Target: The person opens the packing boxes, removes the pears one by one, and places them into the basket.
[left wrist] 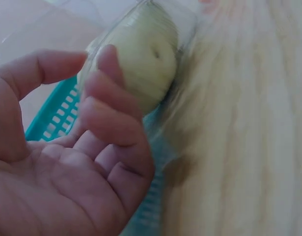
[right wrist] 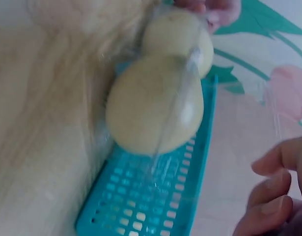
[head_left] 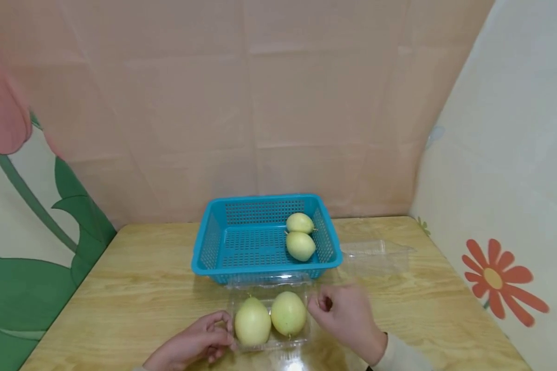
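Peach-coloured sheeting (head_left: pixel 306 118) hangs behind the wood-grained worktop (head_left: pixel 134 288), where we see the blue basket (head_left: pixel 264 270) with two loose fruits (head_left: pixel 300 246) against each other at its right side. Just in front of it lies the clear plastic box (head_left: pixel 274 344), its long axis running left to right between the hands, so that each hand faces one end. We make out a second clear plastic piece (head_left: pixel 376 257) right of the basket. The left hand (head_left: pixel 204 337) is the nearer, loosely bent fingers at the box's left end; whether they pinch the rim we cannot tell. The right hand (head_left: pixel 348 317), blurred, is just beside the other end, fingers loosely curved round nothing we can see. Side by side inside rest the left fruit (head_left: pixel 252 322) and the right fruit (head_left: pixel 289 313). From the right wrist we see the right fingers well apart from the fruit, a gap harder to judge from the head. Only the left wrist view gives us the dark dimple (left wrist: pixel 156 51) on one fruit's end.
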A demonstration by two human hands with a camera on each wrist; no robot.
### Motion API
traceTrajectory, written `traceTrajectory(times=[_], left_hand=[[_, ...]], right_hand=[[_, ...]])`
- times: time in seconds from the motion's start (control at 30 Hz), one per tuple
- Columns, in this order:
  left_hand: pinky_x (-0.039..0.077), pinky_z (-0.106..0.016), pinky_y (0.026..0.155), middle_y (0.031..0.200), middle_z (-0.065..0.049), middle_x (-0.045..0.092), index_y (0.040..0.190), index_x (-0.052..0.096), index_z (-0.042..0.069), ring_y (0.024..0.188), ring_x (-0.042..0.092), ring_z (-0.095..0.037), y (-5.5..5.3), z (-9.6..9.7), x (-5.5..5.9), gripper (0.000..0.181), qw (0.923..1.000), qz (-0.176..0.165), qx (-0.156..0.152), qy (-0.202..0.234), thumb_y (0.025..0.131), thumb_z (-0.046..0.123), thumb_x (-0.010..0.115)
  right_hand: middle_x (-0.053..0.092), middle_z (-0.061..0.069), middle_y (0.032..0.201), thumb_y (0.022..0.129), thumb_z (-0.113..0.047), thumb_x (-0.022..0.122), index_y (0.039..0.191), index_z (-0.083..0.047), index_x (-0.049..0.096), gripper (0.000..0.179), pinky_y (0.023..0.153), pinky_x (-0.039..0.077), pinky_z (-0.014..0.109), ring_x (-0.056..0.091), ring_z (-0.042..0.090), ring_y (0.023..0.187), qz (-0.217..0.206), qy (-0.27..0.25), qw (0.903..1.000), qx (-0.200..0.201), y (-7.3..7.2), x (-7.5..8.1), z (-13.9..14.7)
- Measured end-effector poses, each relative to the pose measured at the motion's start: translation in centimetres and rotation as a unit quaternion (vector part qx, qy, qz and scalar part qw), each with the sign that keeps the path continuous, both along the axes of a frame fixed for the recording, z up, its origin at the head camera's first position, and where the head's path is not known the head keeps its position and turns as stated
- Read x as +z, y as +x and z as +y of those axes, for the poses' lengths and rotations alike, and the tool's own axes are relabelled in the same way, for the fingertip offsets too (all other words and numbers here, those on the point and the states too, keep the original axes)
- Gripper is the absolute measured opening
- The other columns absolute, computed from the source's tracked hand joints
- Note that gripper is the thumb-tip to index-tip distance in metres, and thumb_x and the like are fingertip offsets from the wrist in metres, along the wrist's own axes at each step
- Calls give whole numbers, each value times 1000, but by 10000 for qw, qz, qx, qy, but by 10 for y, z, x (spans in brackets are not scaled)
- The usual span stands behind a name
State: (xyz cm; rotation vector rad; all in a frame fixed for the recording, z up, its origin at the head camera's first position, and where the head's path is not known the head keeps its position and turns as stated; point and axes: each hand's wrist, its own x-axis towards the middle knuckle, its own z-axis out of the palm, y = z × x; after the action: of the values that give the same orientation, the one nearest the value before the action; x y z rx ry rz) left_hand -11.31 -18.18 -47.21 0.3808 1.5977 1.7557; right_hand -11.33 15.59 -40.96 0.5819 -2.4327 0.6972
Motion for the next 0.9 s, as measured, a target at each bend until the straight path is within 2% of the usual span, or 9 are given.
traceTrajectory(times=[0.1,0.17,0.27,0.3,0.4,0.5,0.63,0.9], left_hand=[[42,-18,55,85,-2,66,106,51,4,65,52,-7,0,-6,0,13,9999,87,-73,-94,96,10,57],[42,-19,55,89,-3,67,108,52,4,66,52,-8,-1,-10,1,14,9996,114,-27,-244,98,13,55],[44,-20,55,93,-6,69,109,54,5,68,54,-9,-6,-14,4,16,9977,282,177,-585,100,17,54],[44,-20,55,95,-7,70,108,54,5,68,54,-10,-8,-14,6,17,9968,326,249,-681,100,19,54],[44,-21,55,94,-9,70,108,54,3,67,55,-10,-13,-14,9,20,9937,488,432,-912,101,23,53],[44,-21,54,93,-8,70,109,54,1,67,55,-10,-14,-11,11,23,9917,592,567,-992,101,23,54],[45,-20,53,90,-7,69,109,54,-1,67,54,-10,-15,-7,11,23,9892,746,671,-1071,101,21,55],[44,-20,53,89,-8,67,107,55,-1,67,54,-11,-17,-2,10,23,9886,759,741,-1066,101,21,56]], right_hand=[[30,-26,52,75,-19,75,54,-30,39,43,43,24,13,26,-10,48,-332,443,9979,328,6,-4,-5],[38,-23,55,76,-22,75,59,-28,46,35,44,27,13,30,-9,50,-548,656,9951,494,8,-7,-9],[53,-15,68,77,-26,76,75,-23,59,17,47,32,15,40,-6,56,-825,887,9910,561,9,-10,-14],[57,-12,75,77,-28,77,82,-21,63,17,47,34,16,43,-4,58,-872,975,9900,526,8,-11,-15],[63,-5,92,76,-36,79,99,-16,67,33,48,36,18,51,0,64,-1005,1216,9868,376,7,-13,-19],[64,0,101,74,-44,80,108,-14,67,47,48,38,20,58,7,70,-1070,1392,9842,252,6,-13,-22],[65,4,99,72,-52,81,111,-13,66,57,49,39,23,61,13,72,-1124,1539,9815,183,2,-15,-27],[62,0,87,68,-58,80,112,-16,63,63,47,36,24,53,9,65,-1544,1431,9775,112,-4,-18,-36]])
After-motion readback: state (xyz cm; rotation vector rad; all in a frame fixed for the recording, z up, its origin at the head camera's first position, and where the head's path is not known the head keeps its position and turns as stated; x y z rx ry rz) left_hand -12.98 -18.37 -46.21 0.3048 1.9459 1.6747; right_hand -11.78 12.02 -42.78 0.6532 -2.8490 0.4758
